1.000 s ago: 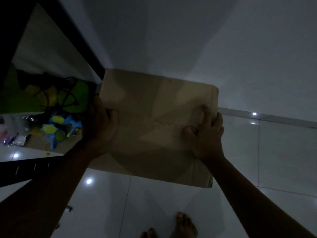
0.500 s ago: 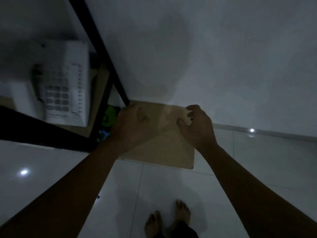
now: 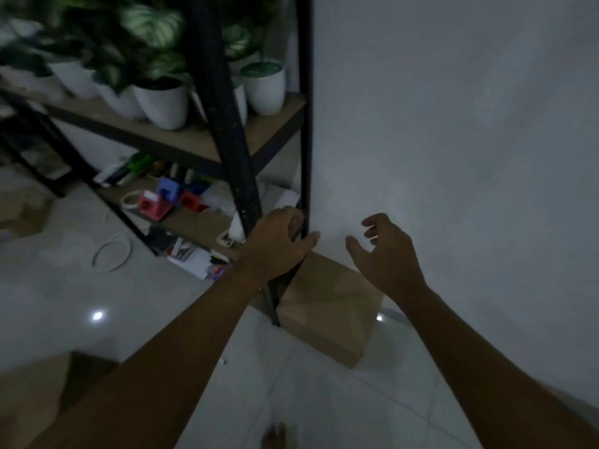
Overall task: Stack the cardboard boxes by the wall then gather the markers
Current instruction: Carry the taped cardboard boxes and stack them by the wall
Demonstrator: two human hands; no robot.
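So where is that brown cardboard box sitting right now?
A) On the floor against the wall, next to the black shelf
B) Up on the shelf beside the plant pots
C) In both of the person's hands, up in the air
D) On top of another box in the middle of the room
A: the cardboard box lies on the tiled floor, against the white wall beside the black shelf, and both hands are off it.

Two hands, left hand [image 3: 278,244] and right hand [image 3: 387,251]; two cardboard boxes, one at the wall [image 3: 327,306], one near left [image 3: 35,387]; about five white plant pots [image 3: 162,103] on the far-left shelf
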